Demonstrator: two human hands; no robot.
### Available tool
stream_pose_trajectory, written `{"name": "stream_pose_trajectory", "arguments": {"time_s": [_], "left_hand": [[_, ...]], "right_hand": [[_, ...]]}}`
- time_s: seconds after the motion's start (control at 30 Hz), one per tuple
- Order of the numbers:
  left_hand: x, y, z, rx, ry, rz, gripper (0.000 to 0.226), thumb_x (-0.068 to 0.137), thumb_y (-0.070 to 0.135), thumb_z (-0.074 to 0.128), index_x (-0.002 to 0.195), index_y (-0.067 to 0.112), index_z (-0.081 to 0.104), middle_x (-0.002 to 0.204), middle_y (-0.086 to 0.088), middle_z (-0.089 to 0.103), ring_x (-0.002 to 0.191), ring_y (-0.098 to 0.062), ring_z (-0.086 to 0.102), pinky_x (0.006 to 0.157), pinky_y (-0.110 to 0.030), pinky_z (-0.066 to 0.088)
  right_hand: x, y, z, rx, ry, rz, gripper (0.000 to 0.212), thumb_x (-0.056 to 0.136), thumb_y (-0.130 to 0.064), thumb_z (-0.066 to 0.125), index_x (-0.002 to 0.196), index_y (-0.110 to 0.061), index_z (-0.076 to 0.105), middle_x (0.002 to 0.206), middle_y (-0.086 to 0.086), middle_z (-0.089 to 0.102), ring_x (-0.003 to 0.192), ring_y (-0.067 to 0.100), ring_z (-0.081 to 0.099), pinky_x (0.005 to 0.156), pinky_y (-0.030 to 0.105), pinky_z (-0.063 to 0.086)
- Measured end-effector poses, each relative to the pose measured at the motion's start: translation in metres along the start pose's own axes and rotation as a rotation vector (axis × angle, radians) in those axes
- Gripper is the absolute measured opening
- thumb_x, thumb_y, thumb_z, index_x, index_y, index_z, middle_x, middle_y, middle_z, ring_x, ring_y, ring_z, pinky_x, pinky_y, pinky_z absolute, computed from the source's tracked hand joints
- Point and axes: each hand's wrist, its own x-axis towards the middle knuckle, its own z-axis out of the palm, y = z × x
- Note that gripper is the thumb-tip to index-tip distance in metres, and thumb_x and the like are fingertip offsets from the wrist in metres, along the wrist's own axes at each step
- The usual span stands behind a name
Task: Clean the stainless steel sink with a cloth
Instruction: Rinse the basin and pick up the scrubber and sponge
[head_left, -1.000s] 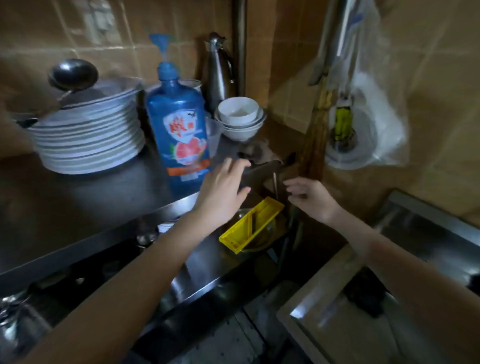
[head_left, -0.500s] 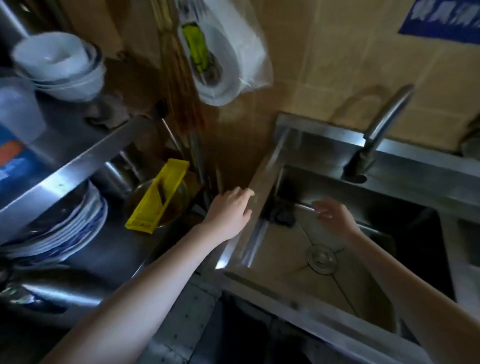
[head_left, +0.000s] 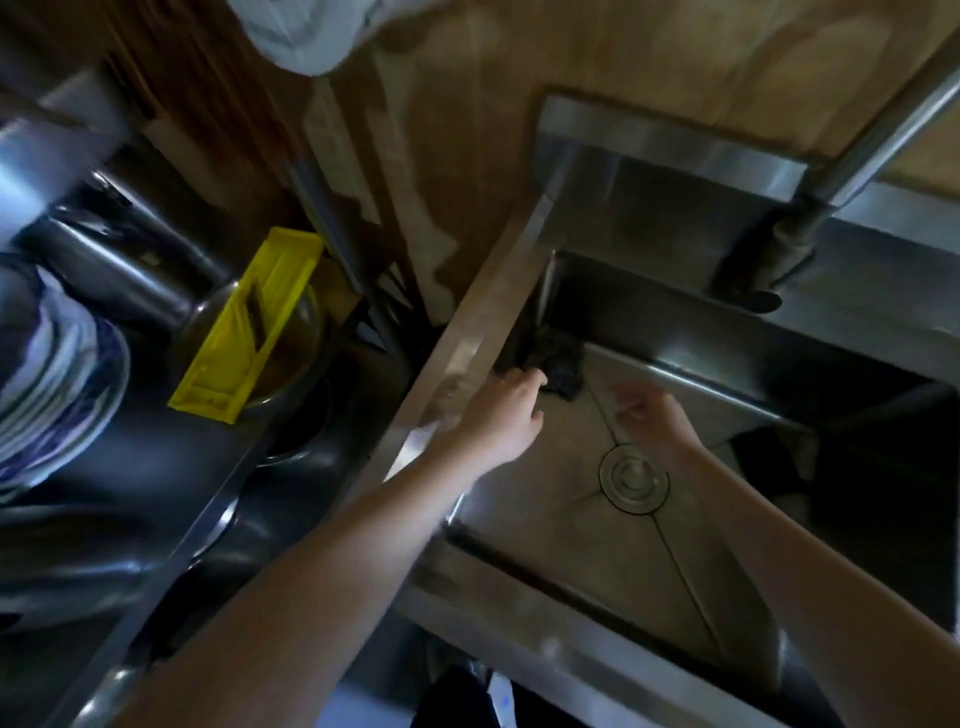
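Two bare forearms reach down from the lower edge into the square stainless steel sink (head_left: 524, 291), the upper arms cut off by the frame. The round metal drain (head_left: 634, 480) sits on the basin floor between the two wrists. The right hand (head_left: 652, 418) hovers over the floor just above the drain; it is blurred, and its fingers appear loosely spread, holding nothing. The left hand (head_left: 501, 415) has crossed the sink's left rim, its fingers curled and their tips at the edge of the dark crumpled cloth (head_left: 558, 364); whether they already pinch it cannot be told. The cloth lies in the far left corner of the basin, partly in shadow. The basin's right side is too dark to read. Behind it stands the base of the steel tap (head_left: 779, 244), its spout cut off at the top right. Left of the sink, on the lower shelf, a yellow plastic slicer (head_left: 249, 327) leans on a glass bowl (head_left: 291, 358), beside blue-rimmed stacked plates (head_left: 57, 384), blurred.

Half a second ago the left hand rested on the rim, short of the cloth; the view has since closed in on the sink.
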Motion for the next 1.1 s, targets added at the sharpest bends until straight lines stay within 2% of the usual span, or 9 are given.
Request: {"name": "stream_pose_trajectory", "arguments": {"time_s": [0.13,0.27,0.43,0.57,0.7,0.87,0.97,1.1], "left_hand": [[0.041,-0.008,0.030,-0.004,-0.006,-0.104,0.037,0.090,0.022,0.054,0.126,0.015,0.047,0.123,-0.008,0.052,0.108,-0.029,0.054,0.085,-0.040,0.047],[0.079,-0.012,0.063,0.004,-0.016,-0.202,0.039,0.090,0.023,0.054,0.126,0.011,0.044,0.123,-0.013,0.046,0.108,-0.033,0.052,0.082,-0.042,0.045],[0.118,-0.019,0.099,0.048,-0.027,-0.310,0.052,0.089,0.030,0.057,0.133,0.011,0.036,0.128,-0.014,0.042,0.115,-0.032,0.045,0.082,-0.041,0.044],[0.145,-0.026,0.121,0.073,-0.032,-0.319,0.065,0.088,0.035,0.058,0.141,0.012,0.028,0.133,-0.014,0.038,0.119,-0.033,0.042,0.088,-0.040,0.043],[0.171,-0.033,0.139,0.104,-0.072,-0.332,0.078,0.086,0.045,0.058,0.147,0.016,0.018,0.142,-0.017,0.031,0.124,-0.035,0.037,0.096,-0.042,0.037],[0.189,-0.036,0.155,0.220,-0.123,-0.337,0.085,0.084,0.048,0.061,0.148,0.021,0.012,0.141,-0.022,0.030,0.121,-0.038,0.038,0.095,-0.044,0.035],[0.188,-0.035,0.160,0.271,-0.119,-0.320,0.081,0.082,0.038,0.065,0.146,0.020,0.017,0.137,-0.023,0.037,0.118,-0.037,0.043,0.095,-0.044,0.035],[0.175,-0.030,0.161,0.295,-0.143,-0.285,0.073,0.084,0.030,0.064,0.143,0.020,0.023,0.131,-0.022,0.046,0.115,-0.038,0.047,0.094,-0.046,0.035]], "right_hand": [[0.028,0.021,0.013,-0.036,-0.047,0.033,0.043,0.082,0.003,0.056,0.123,-0.012,0.060,0.118,0.012,0.065,0.108,0.028,0.060,0.086,0.025,0.042],[0.057,0.051,0.021,-0.057,-0.051,0.092,0.041,0.086,-0.003,0.056,0.124,-0.018,0.058,0.121,0.010,0.062,0.109,0.027,0.058,0.083,0.026,0.042],[0.088,0.079,0.020,-0.077,-0.063,0.122,0.041,0.087,-0.002,0.056,0.126,-0.015,0.057,0.126,0.011,0.059,0.113,0.026,0.056,0.083,0.024,0.039],[0.109,0.094,0.019,-0.096,-0.039,0.126,0.038,0.089,-0.005,0.055,0.126,-0.015,0.057,0.125,0.011,0.060,0.112,0.028,0.056,0.082,0.026,0.039],[0.123,0.104,0.018,-0.170,-0.034,0.073,0.035,0.090,-0.005,0.054,0.125,-0.010,0.059,0.129,0.012,0.057,0.117,0.031,0.054,0.093,0.037,0.043],[0.123,0.120,0.013,-0.182,0.019,0.017,0.030,0.093,-0.006,0.053,0.121,-0.007,0.062,0.127,0.011,0.059,0.116,0.030,0.055,0.092,0.044,0.048],[0.118,0.129,0.009,-0.191,0.022,0.028,0.028,0.092,-0.003,0.053,0.118,-0.003,0.062,0.126,0.014,0.060,0.116,0.031,0.055,0.095,0.037,0.043],[0.101,0.134,0.002,-0.134,0.040,0.106,0.033,0.090,-0.002,0.053,0.121,-0.005,0.060,0.125,0.014,0.059,0.114,0.031,0.055,0.090,0.027,0.039]]}}
